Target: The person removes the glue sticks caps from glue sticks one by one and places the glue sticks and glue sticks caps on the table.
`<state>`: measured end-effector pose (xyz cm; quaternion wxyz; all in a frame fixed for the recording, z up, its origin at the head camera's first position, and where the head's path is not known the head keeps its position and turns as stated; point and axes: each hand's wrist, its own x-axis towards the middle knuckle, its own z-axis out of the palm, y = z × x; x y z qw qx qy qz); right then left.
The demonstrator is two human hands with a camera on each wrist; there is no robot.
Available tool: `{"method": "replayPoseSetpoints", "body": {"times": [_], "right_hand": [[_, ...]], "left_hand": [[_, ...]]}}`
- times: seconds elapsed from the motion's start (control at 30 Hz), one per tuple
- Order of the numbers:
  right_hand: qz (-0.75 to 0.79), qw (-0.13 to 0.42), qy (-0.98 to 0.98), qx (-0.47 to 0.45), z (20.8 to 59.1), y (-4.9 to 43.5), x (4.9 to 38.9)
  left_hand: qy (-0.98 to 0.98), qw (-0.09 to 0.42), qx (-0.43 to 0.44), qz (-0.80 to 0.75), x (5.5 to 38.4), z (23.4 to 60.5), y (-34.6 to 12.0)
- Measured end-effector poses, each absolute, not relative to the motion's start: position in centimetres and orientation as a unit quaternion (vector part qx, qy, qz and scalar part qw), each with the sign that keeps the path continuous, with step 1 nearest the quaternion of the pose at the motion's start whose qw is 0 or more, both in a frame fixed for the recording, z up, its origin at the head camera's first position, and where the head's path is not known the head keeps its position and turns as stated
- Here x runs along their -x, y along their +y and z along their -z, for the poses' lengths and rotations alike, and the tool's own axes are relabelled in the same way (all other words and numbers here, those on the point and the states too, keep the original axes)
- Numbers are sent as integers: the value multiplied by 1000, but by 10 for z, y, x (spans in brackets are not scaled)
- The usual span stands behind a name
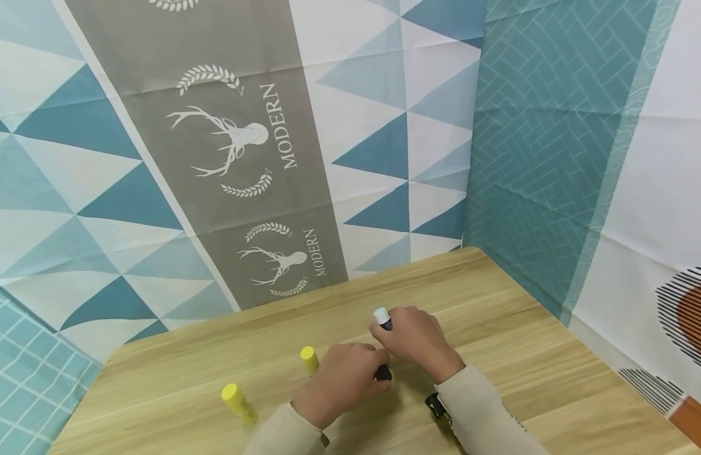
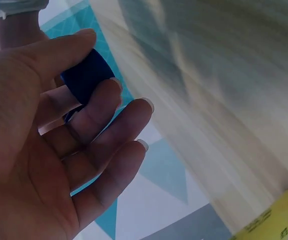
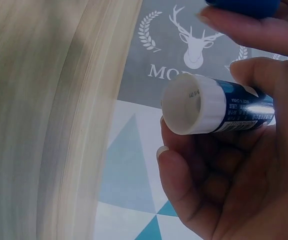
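My right hand (image 1: 415,338) grips a dark blue glue stick (image 3: 244,107) with a white end. That hollow white end points away from the palm in the right wrist view. Close beside it, my left hand (image 1: 347,379) pinches a dark blue cap (image 2: 88,76) between thumb and index finger, its other fingers loosely bent. Cap and stick are apart. To the left of my left hand, one yellow cylinder (image 1: 309,357) is partly hidden behind that hand. Farther left stands another yellow cylinder (image 1: 239,403), upright on the table.
The wood-grain tabletop (image 1: 498,354) lies under both hands. Patterned cloth (image 1: 373,145) rises along its back edge, and a teal and white cloth (image 1: 555,139) borders the right side. A black band (image 1: 435,406) shows at the right sleeve.
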<state>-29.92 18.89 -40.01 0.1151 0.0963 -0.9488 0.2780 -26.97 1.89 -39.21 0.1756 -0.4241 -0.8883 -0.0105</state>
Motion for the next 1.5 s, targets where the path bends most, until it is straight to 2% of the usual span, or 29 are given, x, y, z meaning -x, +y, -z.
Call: {"method": "replayPoseSetpoints", "body": {"times": [0.27,1.03,1.33,1.5], "right_hand": [[-280,110,-948,-106,402,188,299],[-275,104,-951,-92,402,190,301],[-277,96,-952,-92,401,190,300],[-285,97,-949,-96,401,189,300]], "left_hand": [[-896,155,416,-32,266,402,29],[-917,81,391,-1,258,417,37],[-915,76,396,9,255,422,43],[-913,93,397,5,254,423,43]]}}
